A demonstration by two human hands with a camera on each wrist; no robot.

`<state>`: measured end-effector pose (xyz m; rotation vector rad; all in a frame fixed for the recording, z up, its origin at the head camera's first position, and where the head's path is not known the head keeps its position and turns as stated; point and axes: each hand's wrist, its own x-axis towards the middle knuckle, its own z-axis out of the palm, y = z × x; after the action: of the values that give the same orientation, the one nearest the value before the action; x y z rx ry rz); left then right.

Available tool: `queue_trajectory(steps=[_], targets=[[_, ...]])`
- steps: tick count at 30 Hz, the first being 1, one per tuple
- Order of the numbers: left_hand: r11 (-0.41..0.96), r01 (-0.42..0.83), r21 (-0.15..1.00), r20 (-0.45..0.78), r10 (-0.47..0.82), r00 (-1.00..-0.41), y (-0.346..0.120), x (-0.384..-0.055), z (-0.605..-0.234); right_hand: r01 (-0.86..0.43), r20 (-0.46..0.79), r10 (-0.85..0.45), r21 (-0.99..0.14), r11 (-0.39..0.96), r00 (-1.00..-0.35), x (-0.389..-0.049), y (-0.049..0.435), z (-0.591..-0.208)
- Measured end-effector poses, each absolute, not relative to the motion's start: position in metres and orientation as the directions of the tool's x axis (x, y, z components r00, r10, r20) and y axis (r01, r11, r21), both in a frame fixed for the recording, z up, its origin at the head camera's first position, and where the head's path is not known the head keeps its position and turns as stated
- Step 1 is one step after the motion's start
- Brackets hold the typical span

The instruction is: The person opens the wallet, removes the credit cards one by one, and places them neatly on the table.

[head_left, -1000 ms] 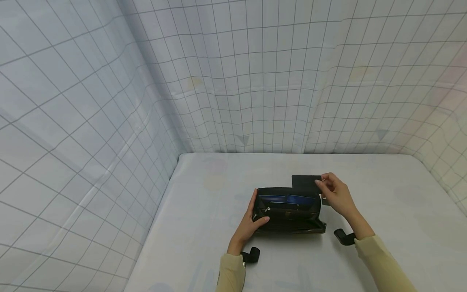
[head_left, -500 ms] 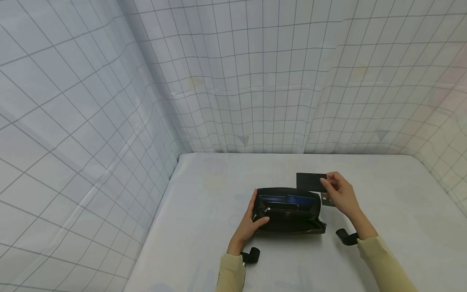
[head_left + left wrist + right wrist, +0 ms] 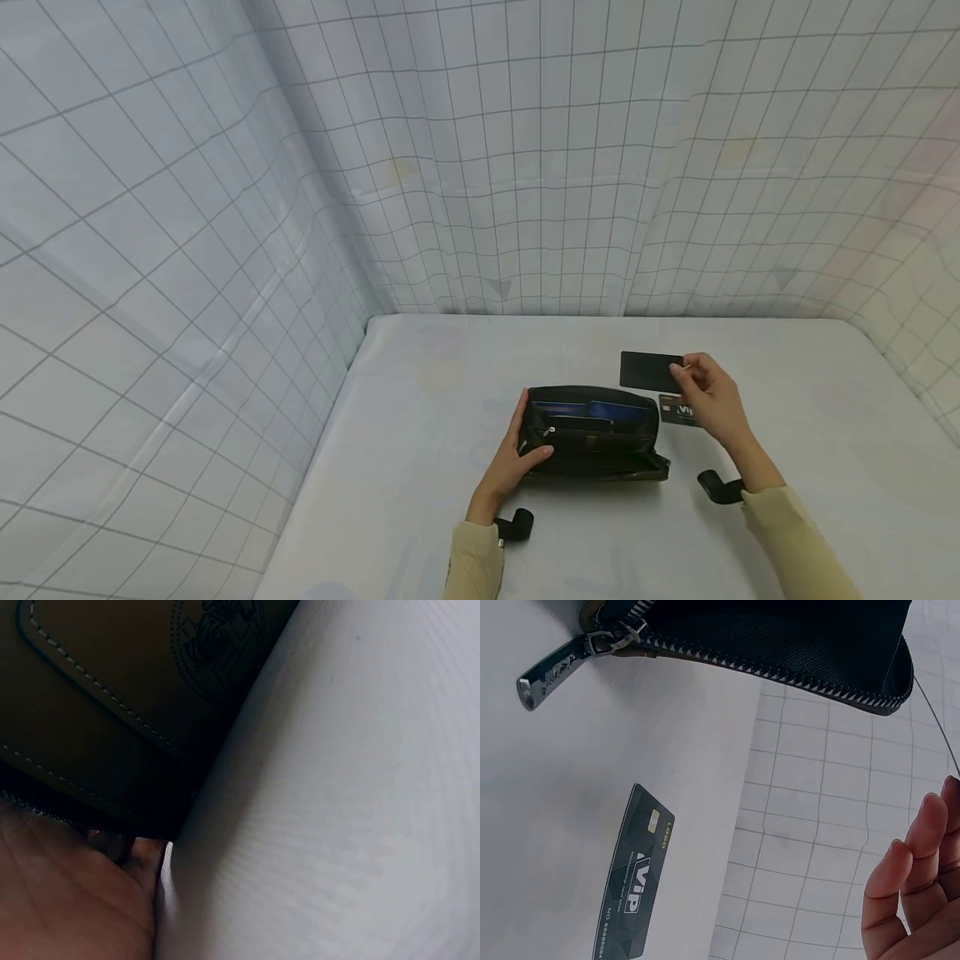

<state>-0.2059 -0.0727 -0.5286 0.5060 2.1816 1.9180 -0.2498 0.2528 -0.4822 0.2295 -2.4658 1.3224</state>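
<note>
A dark zip-around wallet (image 3: 588, 467) stands unzipped on the table in the head view, its mouth spread wide. Blue cards (image 3: 618, 411) sit in its inner slots. My left hand (image 3: 506, 467) holds the wallet's left end, thumb at the near side and fingers behind. Stitching and a stamped emblem show on the wallet's outer face (image 3: 112, 667) in the left wrist view. Above the wallet's right end, my right hand (image 3: 712, 400) pinches a black card (image 3: 648, 372) by its right edge. Beneath that hand lies a VIP card (image 3: 636, 881), partly covered in the head view.
A white-covered table (image 3: 420, 417) bears everything. White gridded curtain (image 3: 510, 208) hangs behind it and on both sides. The wallet's metal zip pull (image 3: 551, 675) juts out in the right wrist view. Black wrist cameras (image 3: 516, 525) are strapped to both wrists.
My right hand has carried the black card to the right and slightly up, clear of the wallet's edge. More of the VIP card shows beneath. My left hand and the wallet have stayed put.
</note>
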Motion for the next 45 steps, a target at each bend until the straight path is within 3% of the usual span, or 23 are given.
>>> queue_trajectory(steps=[45], targets=[[0.102, 0.104, 0.989, 0.059, 0.372, -0.926, -0.072, -0.206, -0.529, -0.142, 0.276, 0.111, -0.752, 0.644, -0.955, -0.243, 0.316, -0.497]])
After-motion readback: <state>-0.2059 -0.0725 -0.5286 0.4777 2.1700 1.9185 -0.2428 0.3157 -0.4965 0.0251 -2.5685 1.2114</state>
